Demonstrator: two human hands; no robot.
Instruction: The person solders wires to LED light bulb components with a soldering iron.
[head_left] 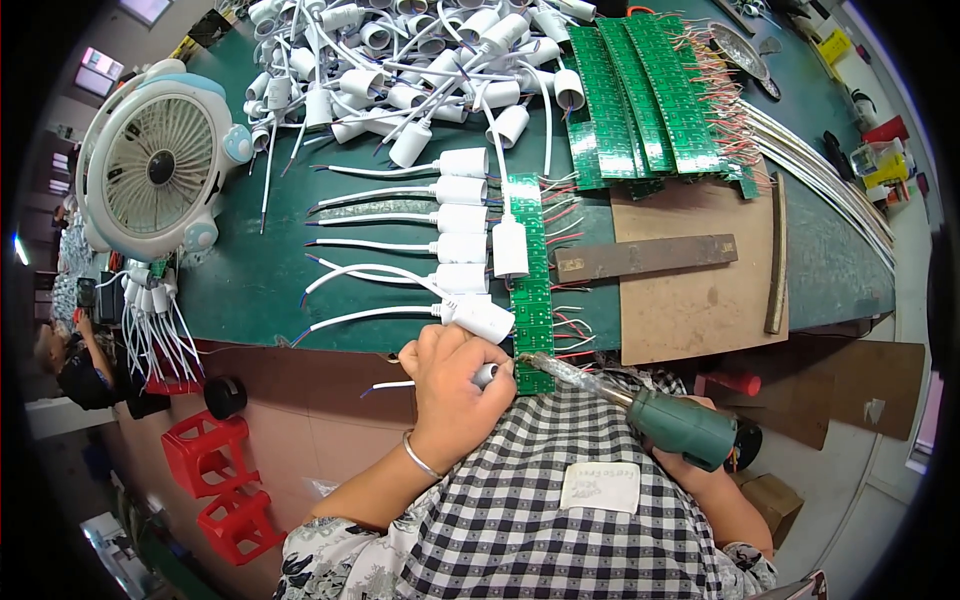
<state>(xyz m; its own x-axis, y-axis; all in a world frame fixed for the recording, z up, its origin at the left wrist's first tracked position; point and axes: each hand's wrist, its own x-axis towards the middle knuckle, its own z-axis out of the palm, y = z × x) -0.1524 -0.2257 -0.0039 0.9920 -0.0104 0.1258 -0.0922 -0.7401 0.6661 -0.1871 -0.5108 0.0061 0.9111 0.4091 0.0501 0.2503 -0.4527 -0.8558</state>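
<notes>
My left hand (450, 375) is closed round a white lamp socket (486, 376), most of it hidden by the fingers; a short white cable sticks out to the left. It rests against the near end of a long green circuit board strip (531, 310). In my right hand (690, 465), mostly hidden behind the tool, is a green soldering gun (680, 428). Its metal tip touches or hovers just over the strip beside my left fingers; I cannot tell which. Several white sockets with cables (462, 220) lie in a row along the strip's left side. Another socket (509, 250) lies across the strip.
A heap of white sockets (420, 60) covers the far table. Stacked green boards (650, 100) with red wires lie at far right, near a brown board (690, 310) bearing a flat bar (645, 258). A fan (160, 165) stands left. Red stools (210, 455) are on the floor; another person (85, 370) sits far left.
</notes>
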